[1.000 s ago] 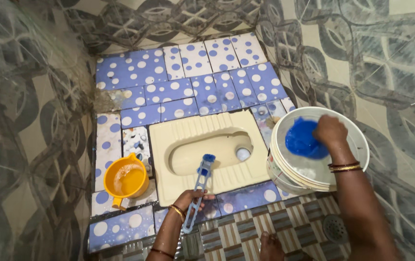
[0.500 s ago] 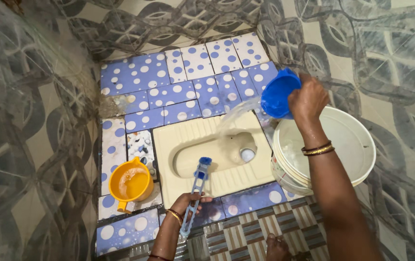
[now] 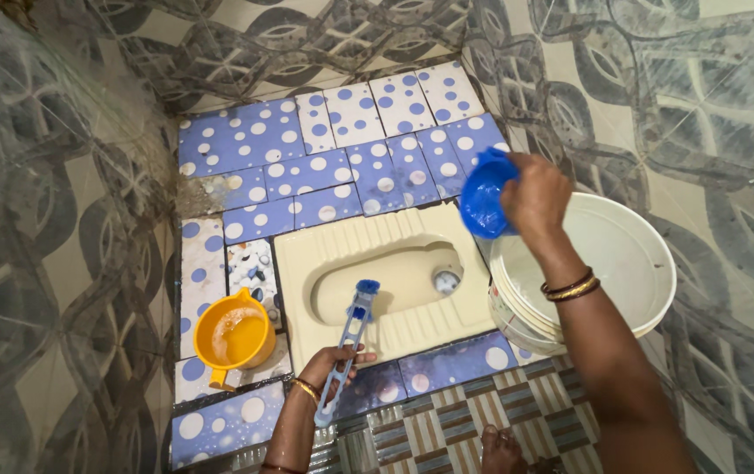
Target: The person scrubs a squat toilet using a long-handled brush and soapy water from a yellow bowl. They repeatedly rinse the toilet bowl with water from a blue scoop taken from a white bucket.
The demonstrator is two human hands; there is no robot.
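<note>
Even soft light, glossy wall glare, edges warped.

The right hand (image 3: 536, 197) hides the blue mug's (image 3: 485, 200) handle. The bottom edge cuts off both forearms and a foot (image 3: 501, 449).

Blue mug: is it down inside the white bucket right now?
No, the right hand holds the blue mug above the toilet pan's edge, beside the white bucket.
</note>
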